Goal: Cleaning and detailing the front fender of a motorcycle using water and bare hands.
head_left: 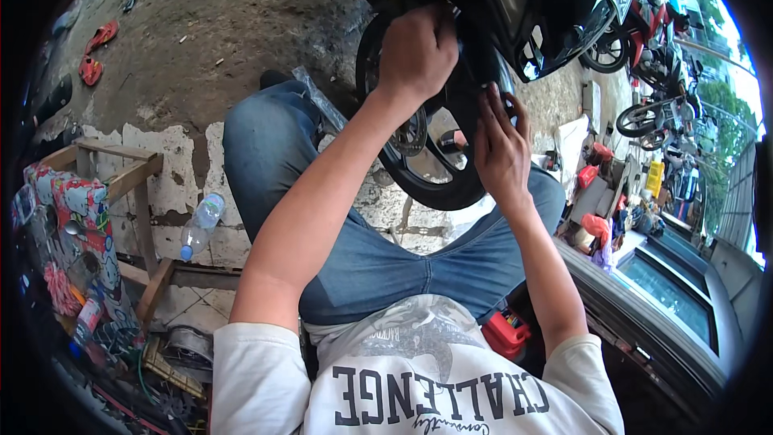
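Note:
Before me stands the front wheel (430,196) of a motorcycle, with a black tyre, dark spokes and a brake disc (410,136). My left hand (420,51) is curled tight beside the upper wheel, near the fork. A small shiny metal part (456,11) shows at its fingertips; the rest is hidden by the hand. My right hand (501,139) lies along the right side of the wheel, its fingers against the black front fender (483,66). The thumb's grip is hidden. Glossy black body panels (555,18) hang above the wheel.
A plastic bottle (203,223) lies on the worn tiles at left, by a wooden-framed stand (145,169) with a patterned cover. Red sandals (92,66) lie on the ground. Parked motorcycles (649,115) and a glass-topped case (664,293) are at right. A red container (506,335) sits by my hip.

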A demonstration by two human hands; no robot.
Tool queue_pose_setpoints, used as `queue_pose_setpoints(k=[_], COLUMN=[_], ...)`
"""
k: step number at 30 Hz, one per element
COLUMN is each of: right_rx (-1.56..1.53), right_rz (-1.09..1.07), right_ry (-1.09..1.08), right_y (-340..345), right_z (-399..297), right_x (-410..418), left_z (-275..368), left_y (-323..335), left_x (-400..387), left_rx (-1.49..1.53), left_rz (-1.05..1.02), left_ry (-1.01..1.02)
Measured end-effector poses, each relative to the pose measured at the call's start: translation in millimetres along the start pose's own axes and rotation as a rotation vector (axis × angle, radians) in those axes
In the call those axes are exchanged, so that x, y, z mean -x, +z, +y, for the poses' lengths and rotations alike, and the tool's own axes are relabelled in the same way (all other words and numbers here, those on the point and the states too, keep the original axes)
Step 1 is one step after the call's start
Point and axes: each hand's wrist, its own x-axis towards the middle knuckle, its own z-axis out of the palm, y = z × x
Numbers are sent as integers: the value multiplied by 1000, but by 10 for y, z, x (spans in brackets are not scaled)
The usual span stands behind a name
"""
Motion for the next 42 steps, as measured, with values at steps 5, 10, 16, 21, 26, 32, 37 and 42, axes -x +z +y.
queue_pose_setpoints(k=[5, 10, 16, 21, 26, 32, 37, 42], right_rx=[-156, -59, -189, -283, -371, -501, -639, -730], right_rz=[-217, 79, 58, 204, 345, 410, 472, 447], right_ry=[163, -13, 1, 83, 147, 119, 125, 73], right_y=[251, 194, 80, -31, 80, 113, 123, 167], right_z=[109, 68, 148, 138, 198, 313, 460, 572], right_x=[-719, -248, 107, 524, 731, 836, 857, 881], left_z=[53, 90, 220, 286, 408, 391, 403, 568], left_y=[89, 295, 419, 589, 896, 1175, 1335, 1356], left_x=[194, 688, 948, 1078, 1132, 1173, 1116, 1193], left_rx=[41, -165, -298, -457, -540, -694, -909, -882], left_rz=[-158, -472, -458, -418, -300, -265, -222, -84], left_ry=[98, 279, 315, 300, 157, 57, -10, 34])
